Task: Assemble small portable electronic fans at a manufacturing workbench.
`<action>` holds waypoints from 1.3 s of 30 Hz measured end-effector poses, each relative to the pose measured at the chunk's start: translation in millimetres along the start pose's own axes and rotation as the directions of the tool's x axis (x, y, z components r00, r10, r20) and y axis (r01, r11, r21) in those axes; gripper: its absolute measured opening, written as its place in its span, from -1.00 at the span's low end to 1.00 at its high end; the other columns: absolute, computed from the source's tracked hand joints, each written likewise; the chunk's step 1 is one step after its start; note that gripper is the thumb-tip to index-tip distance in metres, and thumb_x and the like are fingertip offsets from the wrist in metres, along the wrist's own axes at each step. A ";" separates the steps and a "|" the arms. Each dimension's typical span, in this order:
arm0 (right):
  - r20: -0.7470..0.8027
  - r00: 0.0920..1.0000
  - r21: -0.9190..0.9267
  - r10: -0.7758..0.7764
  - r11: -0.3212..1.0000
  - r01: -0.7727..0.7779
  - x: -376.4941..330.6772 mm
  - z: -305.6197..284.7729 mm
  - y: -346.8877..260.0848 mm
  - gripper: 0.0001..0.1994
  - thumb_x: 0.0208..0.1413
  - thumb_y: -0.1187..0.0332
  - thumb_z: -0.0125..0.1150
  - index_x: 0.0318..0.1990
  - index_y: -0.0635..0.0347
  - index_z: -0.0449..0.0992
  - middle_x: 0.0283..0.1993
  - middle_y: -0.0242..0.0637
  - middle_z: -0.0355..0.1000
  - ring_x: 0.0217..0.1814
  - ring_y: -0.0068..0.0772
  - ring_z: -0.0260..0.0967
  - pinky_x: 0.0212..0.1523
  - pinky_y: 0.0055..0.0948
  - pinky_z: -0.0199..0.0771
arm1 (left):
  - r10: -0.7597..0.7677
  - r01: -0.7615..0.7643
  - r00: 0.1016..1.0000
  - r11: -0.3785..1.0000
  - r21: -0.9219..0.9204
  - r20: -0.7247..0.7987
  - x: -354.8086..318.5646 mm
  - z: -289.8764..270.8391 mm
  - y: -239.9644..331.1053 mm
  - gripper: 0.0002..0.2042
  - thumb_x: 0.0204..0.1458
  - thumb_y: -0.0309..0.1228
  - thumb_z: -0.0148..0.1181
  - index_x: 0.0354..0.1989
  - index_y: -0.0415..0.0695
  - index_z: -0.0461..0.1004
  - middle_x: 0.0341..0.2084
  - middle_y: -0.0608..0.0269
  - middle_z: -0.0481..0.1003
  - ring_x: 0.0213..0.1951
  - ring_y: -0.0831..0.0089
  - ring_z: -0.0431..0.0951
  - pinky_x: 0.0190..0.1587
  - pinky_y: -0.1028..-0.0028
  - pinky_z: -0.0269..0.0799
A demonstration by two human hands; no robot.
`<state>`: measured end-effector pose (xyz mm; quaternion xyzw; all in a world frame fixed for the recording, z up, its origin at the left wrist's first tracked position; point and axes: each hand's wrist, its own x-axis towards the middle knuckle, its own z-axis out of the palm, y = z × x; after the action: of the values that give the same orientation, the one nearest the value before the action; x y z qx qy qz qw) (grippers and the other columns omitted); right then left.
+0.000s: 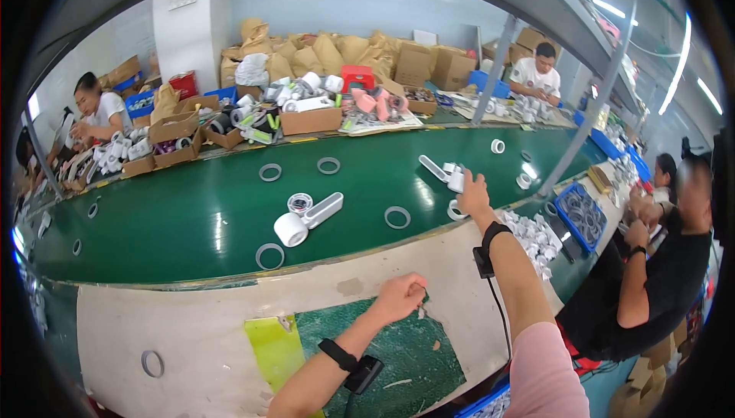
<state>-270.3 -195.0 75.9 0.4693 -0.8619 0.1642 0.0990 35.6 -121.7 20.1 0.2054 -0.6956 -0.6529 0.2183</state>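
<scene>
On the green conveyor belt (218, 211) lies a white long-handled part with a rounded head (455, 180). My right hand (474, 194) reaches over the belt edge to it, thumb and index finger at either side of the head. My left hand (400, 298) is curled closed above the dark green mat (383, 357); its fingers hide whatever may be in them. Further left on the belt rests a second white part with a long handle and thick round head (292, 230). Beside it stands a round white piece with a dark inside (300, 203).
Several grey rings (397, 217) are scattered on the belt. White small parts (532, 242) pile up at right, near a blue crate of grey rings (579, 217). Metal posts (589, 89) rise from the belt's far and right sides. A co-worker (651, 257) sits at right; others work across the belt.
</scene>
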 end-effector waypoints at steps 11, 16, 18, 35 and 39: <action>-0.158 0.963 0.266 -0.218 0.930 0.254 -28.8 -25.4 -28.0 -0.75 -0.20 0.46 0.28 -0.31 0.24 0.42 -0.30 -0.05 0.44 -0.18 -0.02 0.41 -0.14 -0.17 0.42 | 0.009 -0.009 1.000 1.000 0.019 -0.001 -3.2 1.6 3.0 -0.82 0.06 -0.51 0.06 -0.16 -0.24 0.40 -0.45 0.28 0.46 -0.42 0.56 0.49 -0.37 0.53 0.47; -0.056 0.941 0.560 -0.335 0.769 0.307 -139.6 -98.6 -34.4 -0.76 -0.15 0.41 0.33 -0.31 0.23 0.43 -0.32 -0.15 0.42 -0.28 -0.20 0.43 -0.33 -0.35 0.45 | 0.077 -0.052 0.994 0.957 0.287 -0.075 -15.7 10.0 50.0 -0.81 0.04 -0.46 0.11 -0.18 -0.25 0.40 -0.46 0.33 0.45 -0.46 0.64 0.47 -0.45 0.57 0.40; 0.031 0.950 0.572 -0.310 0.785 0.238 -195.8 -119.7 -27.7 -0.76 -0.13 0.42 0.32 -0.30 0.23 0.43 -0.32 -0.19 0.41 -0.29 -0.25 0.43 -0.41 -0.42 0.44 | 0.145 -0.144 0.989 0.974 0.173 0.006 -30.8 18.4 98.0 -0.77 0.01 -0.43 0.15 -0.18 -0.25 0.41 -0.43 0.27 0.47 -0.42 0.57 0.48 -0.42 0.52 0.40; 0.023 0.996 0.499 -0.085 0.864 0.062 -252.3 -118.6 66.8 -0.65 -0.08 0.33 0.30 -0.11 0.19 0.41 -0.36 -0.19 0.41 -0.45 -0.33 0.41 -0.38 -0.37 0.42 | 0.082 -0.160 0.987 0.606 0.779 0.139 -36.9 28.1 71.2 -0.32 -0.35 0.04 0.31 -0.05 -0.17 0.42 -0.36 0.10 0.50 -0.21 0.18 0.46 0.05 0.12 0.01; -0.063 0.993 0.337 0.096 0.939 -0.070 -196.5 -94.9 95.9 -0.57 -0.07 0.24 0.28 -0.04 0.18 0.36 -0.42 -0.13 0.43 -0.42 -0.15 0.43 -0.33 -0.23 0.42 | 0.163 -0.186 0.981 0.646 0.740 0.104 -37.3 30.8 77.2 -0.38 -0.40 -0.09 0.37 -0.10 -0.14 0.42 -0.35 0.12 0.49 -0.22 0.20 0.47 0.02 0.21 0.07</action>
<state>-243.4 41.8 81.8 0.4359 -0.8360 0.3302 0.0445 48.5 -70.3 94.2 0.1998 -0.9211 -0.2894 0.1671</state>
